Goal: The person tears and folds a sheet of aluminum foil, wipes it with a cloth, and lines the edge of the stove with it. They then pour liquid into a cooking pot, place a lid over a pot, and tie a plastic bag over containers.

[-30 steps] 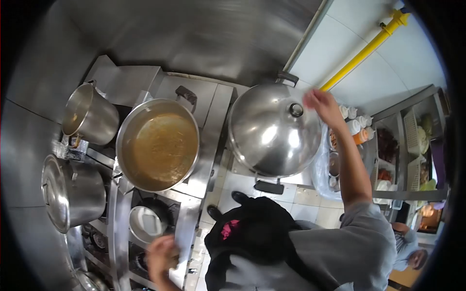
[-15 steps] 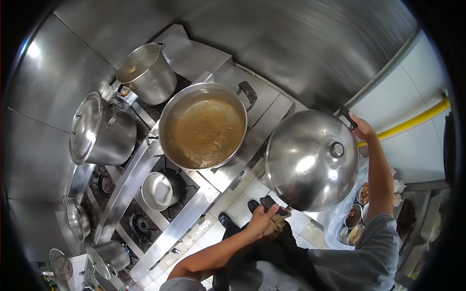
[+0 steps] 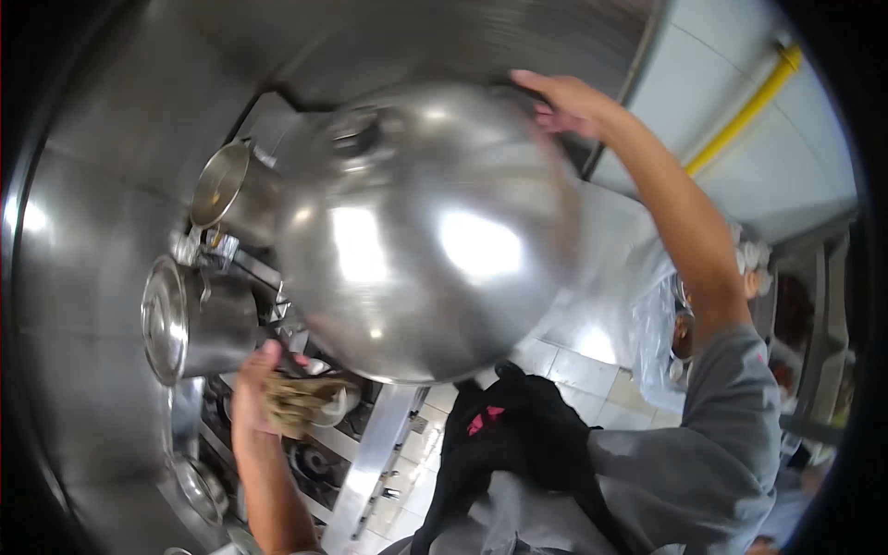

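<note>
A big domed steel lid [image 3: 425, 250] with a dark knob on top fills the middle of the head view, tilted and blurred by motion. My right hand [image 3: 569, 104] is closed around its far-right side handle. At the lower left, my left hand [image 3: 252, 384] is closed at the dark handle on the lid's other side, with a tan cloth [image 3: 301, 407] bunched in the same hand. The lid is raised over the stove and hides the wide pot of brown liquid seen earlier.
A tall open pot [image 3: 222, 190] and a lidded pot [image 3: 217, 319] stand at left on the stove. A metal bowl [image 3: 199, 490] sits lower left. At right are a yellow pipe [image 3: 745, 111], a plastic-covered tray [image 3: 652, 342] and shelving [image 3: 819, 305].
Both hands have carried the domed lid leftward from beside the stove, and it now appears larger over the wide pot. My left hand has swung far left with the cloth.
</note>
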The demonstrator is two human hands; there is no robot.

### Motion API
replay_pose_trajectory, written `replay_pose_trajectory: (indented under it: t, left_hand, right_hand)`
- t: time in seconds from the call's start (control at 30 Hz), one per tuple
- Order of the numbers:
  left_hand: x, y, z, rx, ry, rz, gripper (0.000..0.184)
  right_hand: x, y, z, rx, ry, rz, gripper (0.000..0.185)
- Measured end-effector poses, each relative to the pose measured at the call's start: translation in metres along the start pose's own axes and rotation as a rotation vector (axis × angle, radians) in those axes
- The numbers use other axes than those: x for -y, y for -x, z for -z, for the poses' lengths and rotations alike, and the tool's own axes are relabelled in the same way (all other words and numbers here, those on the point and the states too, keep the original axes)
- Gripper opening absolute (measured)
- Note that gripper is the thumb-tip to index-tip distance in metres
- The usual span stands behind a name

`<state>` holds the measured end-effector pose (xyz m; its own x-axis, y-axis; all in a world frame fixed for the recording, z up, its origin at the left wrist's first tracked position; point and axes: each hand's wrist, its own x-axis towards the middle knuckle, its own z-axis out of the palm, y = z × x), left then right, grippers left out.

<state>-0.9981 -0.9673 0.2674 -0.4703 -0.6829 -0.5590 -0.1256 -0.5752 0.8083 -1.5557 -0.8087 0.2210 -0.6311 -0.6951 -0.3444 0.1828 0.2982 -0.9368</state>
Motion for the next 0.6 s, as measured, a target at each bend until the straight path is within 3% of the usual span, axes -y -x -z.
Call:
replay_pose_trajectory:
  t: [0.03,0.1,0.2,0.27,0.47,0.6]
  left_hand:
    - [-0.017,-0.012,0.015,-0.040,-0.014,-0.025,0.026]
    - [-0.047,-0.039,0.048,-0.059,-0.057,-0.046,0.025]
    - [-0.083,-0.095,0.108,-0.058,-0.151,-0.012,0.023]
    - [-0.094,-0.137,0.150,-0.088,-0.219,-0.004,0.021]
    - [-0.088,-0.230,0.200,-0.089,-0.231,0.065,0.017]
    - [-0.069,-0.249,0.204,0.026,-0.362,0.094,0.020]
  right_hand:
    - [-0.004,-0.010,-0.020,0.139,-0.055,0.018,0.075]
    - [-0.012,-0.015,-0.078,0.021,0.033,0.043,0.069]
    - [-0.058,-0.055,-0.146,0.066,-0.030,0.110,0.068]
    - [-0.080,-0.063,-0.187,-0.064,-0.069,0.069,0.062]
    - [-0.109,-0.049,-0.224,-0.121,-0.128,0.038,0.056]
    - [-0.132,-0.049,-0.224,-0.185,-0.137,0.054,0.057]
